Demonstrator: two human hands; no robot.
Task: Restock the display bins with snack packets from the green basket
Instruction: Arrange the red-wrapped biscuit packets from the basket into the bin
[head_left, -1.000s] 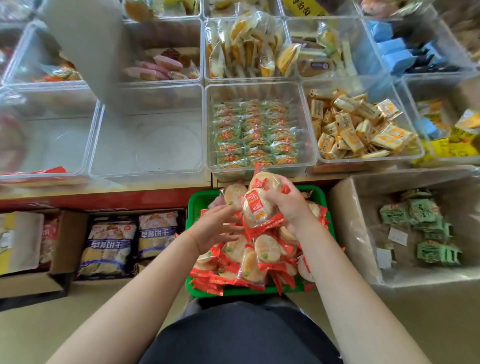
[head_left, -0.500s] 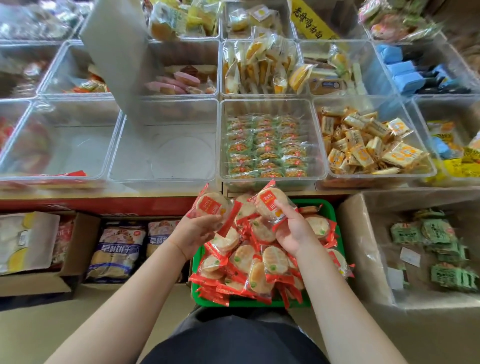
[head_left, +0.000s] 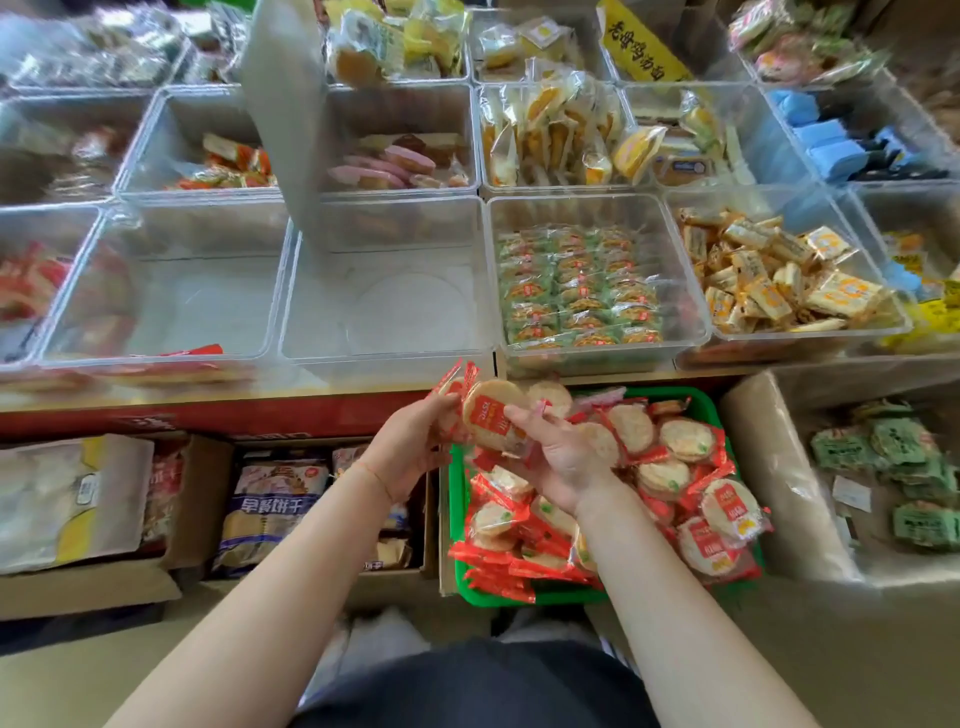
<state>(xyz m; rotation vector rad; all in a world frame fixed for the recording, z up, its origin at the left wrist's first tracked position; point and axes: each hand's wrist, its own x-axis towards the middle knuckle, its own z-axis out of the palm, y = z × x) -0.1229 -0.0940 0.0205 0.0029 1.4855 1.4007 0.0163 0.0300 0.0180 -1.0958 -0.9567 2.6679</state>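
Note:
A green basket (head_left: 730, 436) on the floor is heaped with red-edged round cracker packets (head_left: 670, 473). Above its left rim, my left hand (head_left: 410, 447) and my right hand (head_left: 561, 457) together grip a small stack of these snack packets (head_left: 488, 415), the left from the left side, the right from below and behind. Right above the hands stands a clear display bin (head_left: 387, 301) with nothing inside. Another clear bin (head_left: 166, 306) to its left also looks bare.
A bin of green-and-red packets (head_left: 576, 286) and a bin of yellow packets (head_left: 769, 275) sit to the right. More stocked bins fill the rows behind. Cardboard boxes (head_left: 291, 509) with biscuit bags lie left of the basket; a lined box of green packets (head_left: 893, 483) lies right.
Both hands have come together and moved left, off the basket's centre, joining their separate packets into one stack below the bare bin. The view has tilted up.

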